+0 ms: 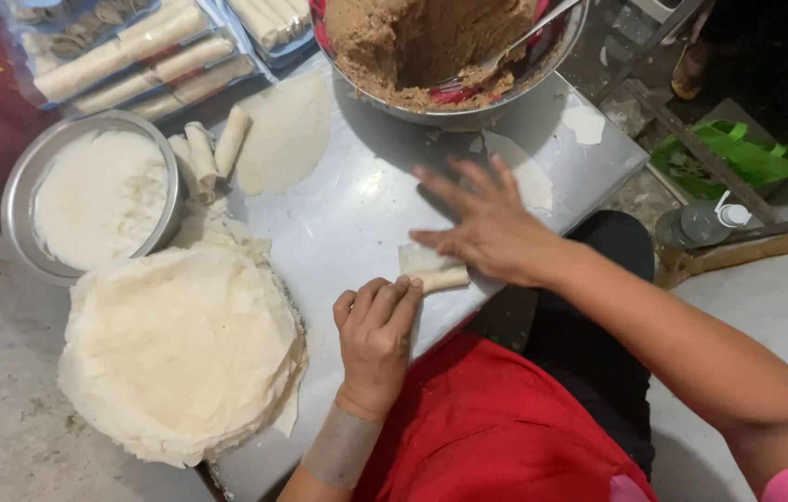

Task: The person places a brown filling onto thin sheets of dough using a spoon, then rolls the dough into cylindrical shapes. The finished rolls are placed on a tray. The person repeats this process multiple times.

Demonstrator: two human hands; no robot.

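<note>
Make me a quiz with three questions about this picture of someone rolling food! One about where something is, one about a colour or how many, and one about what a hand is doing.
1. Where is the stack of round wrappers?
A. Beside the left hand, below the small metal bowl
B. Inside the big bowl of filling
C. On the floor by the green bag

2. How many finished rolls lie loose next to the small metal bowl?
A. One
B. Three
C. Ten

3. What is the right hand doing?
A. Holding a spoon
B. Pressing flat on the roll being made
C. Resting in the lap

Answers:
1. A, the stack lies on the metal table, on the side of the left hand.
2. B, three small rolls lie side by side.
3. B, its fingers are spread open over the roll's end.
</note>
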